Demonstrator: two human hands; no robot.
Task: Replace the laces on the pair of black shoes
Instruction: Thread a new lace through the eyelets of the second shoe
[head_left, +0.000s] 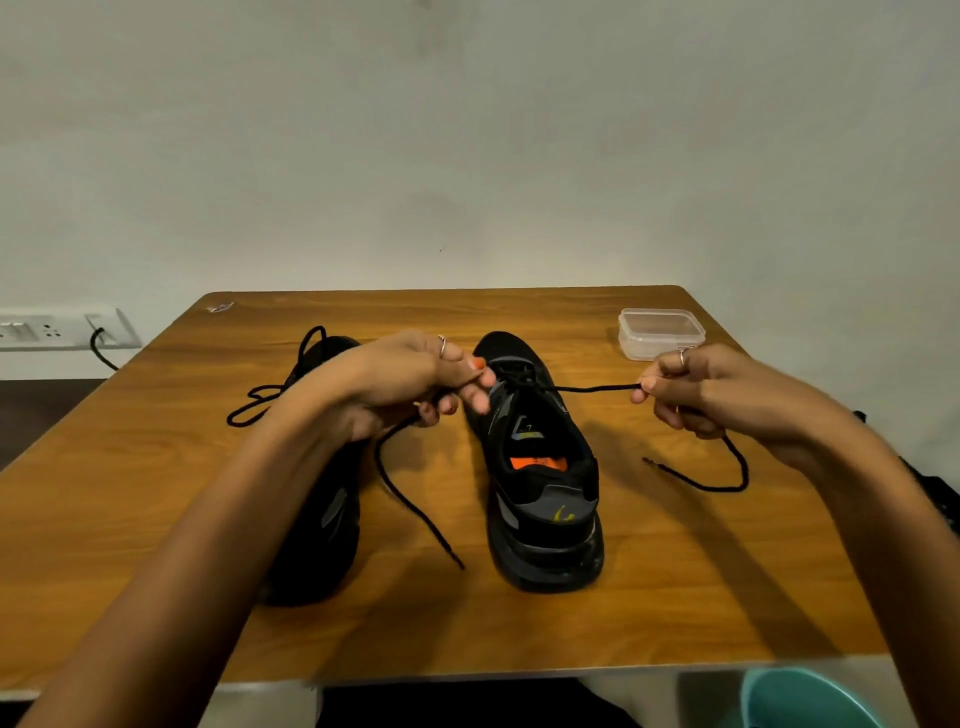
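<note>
Two black shoes stand on the wooden table (675, 597), heels toward me. The right shoe (540, 483) has a black lace (592, 387) running through its front eyelets. My right hand (706, 389) pinches that lace, stretched taut to the right; its free end curls on the table behind the hand. My left hand (410, 382) grips the lace's other half at the shoe's left side, and that end trails toward me across the table. The left shoe (322, 519) lies partly under my left forearm. A loose black lace (275, 389) lies looped over its toe.
A clear plastic box (660, 332) with a lid sits at the table's far right corner. A wall socket (62, 327) with a black cable is at the left. A teal round object (800, 701) shows below the table's near right edge. Dark cloth lies at the right edge.
</note>
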